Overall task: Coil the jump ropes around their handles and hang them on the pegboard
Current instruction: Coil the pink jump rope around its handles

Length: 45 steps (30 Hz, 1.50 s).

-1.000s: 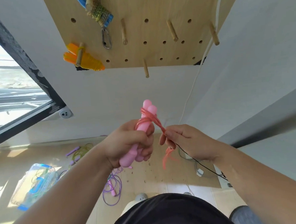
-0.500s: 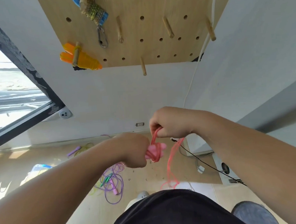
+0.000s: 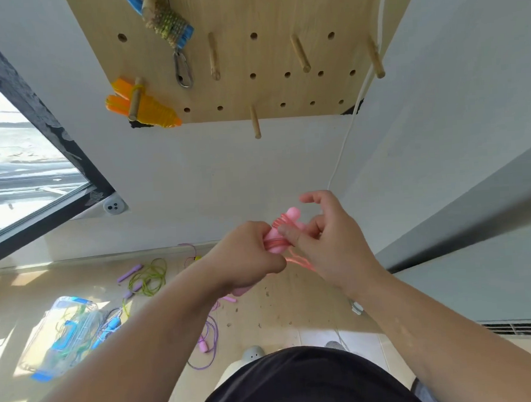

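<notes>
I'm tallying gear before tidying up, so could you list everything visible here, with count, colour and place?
pegboard: one, light wood, wall at top
pegs: six, wood, in the pegboard
orange jump rope: one, orange, hung on lower-left peg
blue-handled rope: one, blue and yellow-green, hung on upper peg
carabiner: one, silver, below the blue-handled rope
pink jump rope: one, pink, partly coiled, in both hands
purple rope: one, purple, loose on the floor
green rope: one, green with purple handles, floor near wall
clear box: one, clear with blue clasps, floor at left
left hand: one, grips the pink handles
right hand: one, fingers pinch the pink cord
</notes>
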Tool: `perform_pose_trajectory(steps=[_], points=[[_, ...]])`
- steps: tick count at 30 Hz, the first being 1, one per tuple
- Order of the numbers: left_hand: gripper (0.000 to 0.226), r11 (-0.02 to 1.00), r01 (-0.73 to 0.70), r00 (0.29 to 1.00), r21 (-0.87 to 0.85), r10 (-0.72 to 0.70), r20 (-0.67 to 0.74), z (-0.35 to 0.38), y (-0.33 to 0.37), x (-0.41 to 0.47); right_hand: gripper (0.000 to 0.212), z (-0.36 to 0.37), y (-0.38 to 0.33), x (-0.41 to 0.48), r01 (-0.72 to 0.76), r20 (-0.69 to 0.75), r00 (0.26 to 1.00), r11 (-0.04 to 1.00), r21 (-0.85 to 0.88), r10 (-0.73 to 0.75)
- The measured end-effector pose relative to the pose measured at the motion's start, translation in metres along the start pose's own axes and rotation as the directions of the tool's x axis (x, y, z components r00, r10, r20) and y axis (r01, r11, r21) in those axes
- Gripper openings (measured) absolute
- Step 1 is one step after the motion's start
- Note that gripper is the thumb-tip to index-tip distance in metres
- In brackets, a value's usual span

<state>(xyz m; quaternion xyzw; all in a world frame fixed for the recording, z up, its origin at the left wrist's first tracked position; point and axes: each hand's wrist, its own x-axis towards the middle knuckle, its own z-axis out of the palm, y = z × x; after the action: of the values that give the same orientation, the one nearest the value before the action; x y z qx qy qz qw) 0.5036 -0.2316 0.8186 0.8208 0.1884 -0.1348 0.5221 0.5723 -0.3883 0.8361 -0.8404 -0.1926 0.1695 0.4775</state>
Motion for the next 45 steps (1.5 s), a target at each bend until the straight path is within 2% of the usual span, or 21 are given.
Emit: perform_pose_trajectory(steps=[1, 3, 6, 9, 13, 16, 18, 21, 25, 29, 31, 34, 36, 38, 40, 42, 45], points=[[0.016, 1.000, 0.003, 1.000, -0.005, -0.003, 0.006, 0.004, 0.003, -0.001, 0.036, -0.003, 0.000, 0.001, -0.081, 0.031, 0.996, 0.997, -0.008, 0.082], [0.015, 1.000, 0.004, 1.000, -0.001, -0.004, -0.010, 0.011, 0.010, -0.002, 0.031, -0.010, 0.003, 0.004, -0.163, 0.118, 0.979, 0.987, -0.015, 0.164], [0.009, 1.000, 0.013, 1.000, -0.027, -0.013, -0.028, 0.019, 0.024, -0.002, 0.022, -0.014, 0.005, 0.001, -0.136, 0.223, 0.969, 0.983, 0.123, 0.106], [0.012, 0.994, 0.021, 0.998, -0.106, -0.028, -0.063, 0.035, 0.035, -0.001, 0.022, -0.022, 0.011, -0.004, -0.148, 0.195, 0.977, 0.930, 0.335, 0.086], [0.024, 0.990, -0.025, 0.987, -0.137, 0.003, -0.162, 0.060, 0.043, -0.010, 0.021, -0.044, 0.021, -0.004, -0.213, 0.153, 0.975, 0.885, 0.413, 0.163], [0.041, 0.985, -0.049, 0.959, -0.164, 0.000, -0.285, 0.072, 0.044, -0.020, 0.020, -0.065, 0.029, 0.001, -0.315, 0.184, 0.949, 0.743, 0.591, 0.256], [0.046, 0.967, -0.088, 0.925, -0.240, -0.010, -0.380, 0.085, 0.049, -0.023, 0.017, -0.078, 0.035, 0.004, -0.326, 0.219, 0.945, 0.654, 0.682, 0.243], [0.043, 0.928, -0.145, 0.888, -0.342, -0.030, -0.459, 0.105, 0.064, -0.018, 0.019, -0.094, 0.044, 0.006, -0.292, 0.246, 0.956, 0.632, 0.718, 0.162], [0.037, 0.916, -0.144, 0.886, -0.374, -0.049, -0.462, 0.118, 0.084, -0.005, 0.028, -0.116, 0.062, 0.005, -0.238, 0.263, 0.962, 0.692, 0.681, 0.071], [0.032, 0.873, -0.198, 0.850, -0.446, -0.073, -0.521, 0.144, 0.102, 0.002, 0.032, -0.135, 0.076, 0.000, -0.137, 0.230, 0.973, 0.724, 0.676, -0.031], [0.032, 0.827, -0.236, 0.832, -0.511, -0.100, -0.546, 0.157, 0.107, 0.005, 0.038, -0.144, 0.081, -0.001, -0.096, 0.248, 0.965, 0.778, 0.620, -0.079], [0.031, 0.735, -0.282, 0.794, -0.617, -0.182, -0.580, 0.160, 0.109, 0.010, 0.047, -0.156, 0.094, -0.003, -0.100, 0.318, 0.945, 0.861, 0.499, -0.075], [0.027, 0.694, -0.302, 0.781, -0.654, -0.213, -0.588, 0.153, 0.107, 0.009, 0.044, -0.161, 0.102, -0.004, -0.057, 0.338, 0.937, 0.912, 0.405, -0.091], [0.026, 0.713, -0.286, 0.786, -0.640, -0.208, -0.582, 0.149, 0.105, 0.005, 0.030, -0.165, 0.108, -0.004, 0.037, 0.323, 0.936, 0.952, 0.302, -0.139], [0.024, 0.700, -0.278, 0.791, -0.657, -0.221, -0.570, 0.150, 0.105, 0.000, 0.028, -0.167, 0.110, -0.006, 0.112, 0.322, 0.930, 0.970, 0.217, -0.180], [0.023, 0.648, -0.275, 0.815, -0.710, -0.235, -0.530, 0.153, 0.107, -0.004, 0.027, -0.165, 0.111, -0.009, 0.233, 0.325, 0.908, 0.963, 0.135, -0.266], [0.035, 0.525, -0.260, 0.878, -0.810, -0.220, -0.425, 0.156, 0.111, -0.011, 0.024, -0.162, 0.120, -0.007, 0.360, 0.360, 0.864, 0.932, 0.045, -0.352]])
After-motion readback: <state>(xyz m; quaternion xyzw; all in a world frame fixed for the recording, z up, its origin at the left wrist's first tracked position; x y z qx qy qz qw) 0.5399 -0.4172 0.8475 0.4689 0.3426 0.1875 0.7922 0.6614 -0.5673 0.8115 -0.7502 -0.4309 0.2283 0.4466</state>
